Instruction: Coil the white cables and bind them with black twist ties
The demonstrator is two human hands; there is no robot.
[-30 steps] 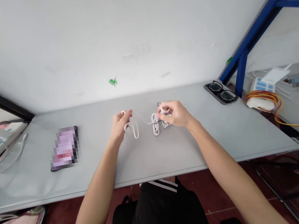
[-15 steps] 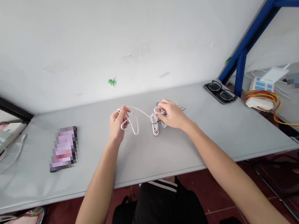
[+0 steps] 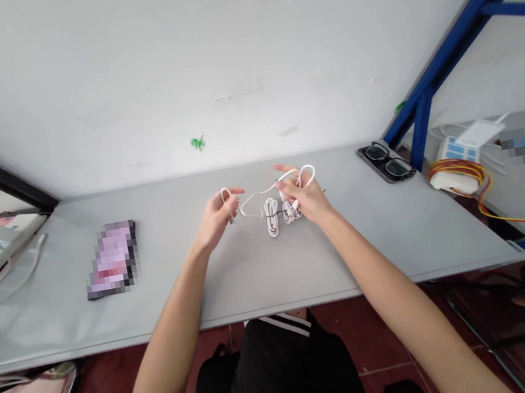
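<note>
A thin white cable (image 3: 257, 197) runs between my two hands above a grey table (image 3: 257, 279). My left hand (image 3: 217, 217) pinches one end of it, fingers closed. My right hand (image 3: 304, 197) holds a loop of the same cable near its fingertips. Two small coiled white cable bundles (image 3: 272, 216) lie on the table just below and between the hands, next to a thin black wire.
A phone (image 3: 111, 258) lies on the table to the left. Glasses in a black tray (image 3: 387, 162) sit at the back right by a blue frame post (image 3: 420, 128). Power strips and coloured wires (image 3: 462, 173) lie on the neighbouring tables.
My right hand has lifted off the coiled bundles with a loop of cable. My left hand has moved right, and the loop that hung from it is gone.
</note>
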